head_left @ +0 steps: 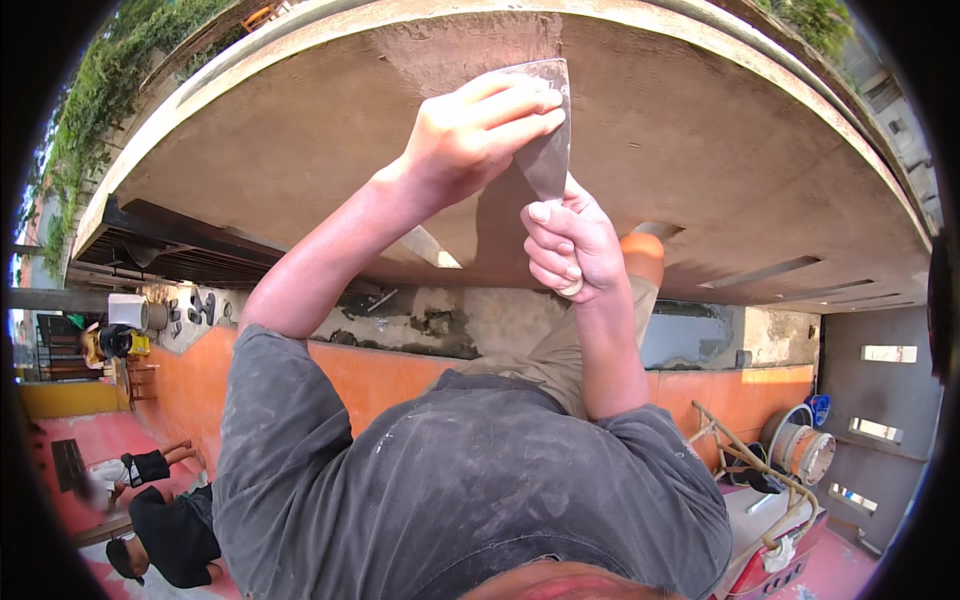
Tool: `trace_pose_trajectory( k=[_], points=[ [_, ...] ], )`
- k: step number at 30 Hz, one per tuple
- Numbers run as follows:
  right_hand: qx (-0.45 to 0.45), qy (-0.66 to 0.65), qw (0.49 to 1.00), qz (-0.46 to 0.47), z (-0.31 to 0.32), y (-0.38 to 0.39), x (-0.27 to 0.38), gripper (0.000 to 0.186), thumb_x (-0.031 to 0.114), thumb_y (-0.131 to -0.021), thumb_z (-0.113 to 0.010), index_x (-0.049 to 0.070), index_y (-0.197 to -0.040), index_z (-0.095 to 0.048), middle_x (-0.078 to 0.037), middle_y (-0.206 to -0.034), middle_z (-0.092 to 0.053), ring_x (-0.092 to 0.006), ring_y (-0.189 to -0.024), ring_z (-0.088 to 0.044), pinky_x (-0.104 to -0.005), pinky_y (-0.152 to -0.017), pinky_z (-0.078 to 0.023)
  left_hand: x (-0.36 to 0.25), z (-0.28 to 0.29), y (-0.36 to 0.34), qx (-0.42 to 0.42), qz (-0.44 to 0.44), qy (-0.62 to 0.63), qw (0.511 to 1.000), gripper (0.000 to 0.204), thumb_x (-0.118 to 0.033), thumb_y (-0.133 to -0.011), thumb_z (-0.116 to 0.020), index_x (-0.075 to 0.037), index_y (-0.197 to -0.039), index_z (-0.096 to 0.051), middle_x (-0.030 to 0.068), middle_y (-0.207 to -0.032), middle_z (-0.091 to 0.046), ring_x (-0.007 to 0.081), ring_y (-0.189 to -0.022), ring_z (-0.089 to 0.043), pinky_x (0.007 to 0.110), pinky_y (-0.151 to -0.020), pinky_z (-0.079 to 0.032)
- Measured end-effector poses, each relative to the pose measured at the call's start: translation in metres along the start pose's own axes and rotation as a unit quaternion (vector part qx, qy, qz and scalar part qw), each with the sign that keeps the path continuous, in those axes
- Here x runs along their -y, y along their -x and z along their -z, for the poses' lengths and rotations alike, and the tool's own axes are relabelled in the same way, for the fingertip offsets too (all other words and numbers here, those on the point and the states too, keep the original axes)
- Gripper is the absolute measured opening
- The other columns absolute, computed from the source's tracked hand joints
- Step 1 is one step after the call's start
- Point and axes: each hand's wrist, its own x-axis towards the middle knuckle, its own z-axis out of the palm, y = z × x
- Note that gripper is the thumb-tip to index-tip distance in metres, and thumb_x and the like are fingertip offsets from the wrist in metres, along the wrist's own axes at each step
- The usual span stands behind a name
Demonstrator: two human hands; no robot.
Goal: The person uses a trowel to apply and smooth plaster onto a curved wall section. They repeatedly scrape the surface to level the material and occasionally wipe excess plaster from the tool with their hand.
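A putty knife (547, 165) with a wide, flat metal blade points up along a brown-grey plastered wall surface (740, 150). My right hand (575, 243) is closed round its handle, with the pale handle end showing below the fist. Higher up, my left hand (480, 130) lays its stretched fingers across the face of the blade; its thumb is hidden. The blade's far edge lies close against the surface, beside a darker, rougher patch (470, 50). Whether the edge touches the surface I cannot tell.
A pale ledge (300, 42) borders the surface's far edge. Below runs an orange panel (390, 372). At the right are a bucket (815, 455) and a tubular metal frame (745, 450). Two people (175, 535) are at the lower left, near a black metal grille (150, 250).
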Motion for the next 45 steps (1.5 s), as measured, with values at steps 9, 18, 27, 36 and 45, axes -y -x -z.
trace_pose_trajectory(
  k=[9, 18, 27, 36, 45],
  points=[
    [0.030, -0.015, 0.999, -0.003, -0.002, -0.002, 0.008, 0.031, 0.003, -0.098, -0.058, 0.004, -0.127, -0.049, 0.004, -0.059, -0.037, -0.0024, -0.036, -0.032, -0.0198, -0.029, -0.027, 0.001, 0.004, -0.013, 0.001, -0.004, -0.014, 1.000, 0.029, -0.005, -0.070, -0.073, -0.011, -0.098, -0.074, -0.0001, -0.103, -0.072, 0.0213, -0.100, -0.071, 0.030, -0.080, -0.062],
    [0.037, -0.043, 0.998, -0.014, -0.012, 0.001, 0.007, 0.030, 0.002, -0.099, -0.056, 0.007, -0.128, -0.049, 0.004, -0.059, -0.037, -0.0034, -0.035, -0.031, -0.0205, -0.029, -0.028, 0.000, 0.011, -0.015, 0.013, -0.003, -0.017, 1.000, 0.035, 0.001, -0.067, -0.072, -0.011, -0.100, -0.074, -0.0014, -0.103, -0.071, 0.0206, -0.098, -0.070, 0.030, -0.077, -0.061],
    [0.051, -0.024, 0.998, -0.003, -0.019, -0.002, 0.010, 0.029, 0.002, -0.100, -0.055, 0.009, -0.128, -0.049, 0.004, -0.059, -0.037, -0.0036, -0.034, -0.031, -0.0201, -0.029, -0.027, 0.000, 0.016, -0.023, -0.002, 0.005, -0.012, 1.000, 0.036, 0.004, -0.066, -0.073, -0.013, -0.098, -0.073, -0.0018, -0.100, -0.071, 0.0210, -0.095, -0.070, 0.031, -0.077, -0.060],
    [0.060, -0.001, 0.998, -0.002, -0.024, -0.007, 0.019, 0.023, 0.002, -0.100, -0.054, 0.008, -0.122, -0.049, 0.004, -0.059, -0.038, -0.0029, -0.035, -0.032, -0.0200, -0.029, -0.026, -0.004, 0.020, -0.025, -0.013, 0.026, -0.025, 0.999, 0.029, 0.003, -0.068, -0.073, -0.011, -0.094, -0.073, -0.0010, -0.101, -0.071, 0.0231, -0.099, -0.070, 0.032, -0.081, -0.060],
    [0.023, 0.029, 0.999, -0.008, -0.038, 0.007, 0.005, 0.023, 0.002, -0.099, -0.058, 0.010, -0.120, -0.052, 0.004, -0.060, -0.038, -0.0029, -0.036, -0.033, -0.0198, -0.029, -0.027, -0.018, 0.030, -0.019, -0.041, 0.009, -0.047, 0.998, 0.031, 0.002, -0.066, -0.074, -0.008, -0.095, -0.077, 0.0026, -0.093, -0.073, 0.0239, -0.089, -0.071, 0.034, -0.077, -0.061]
  ],
)
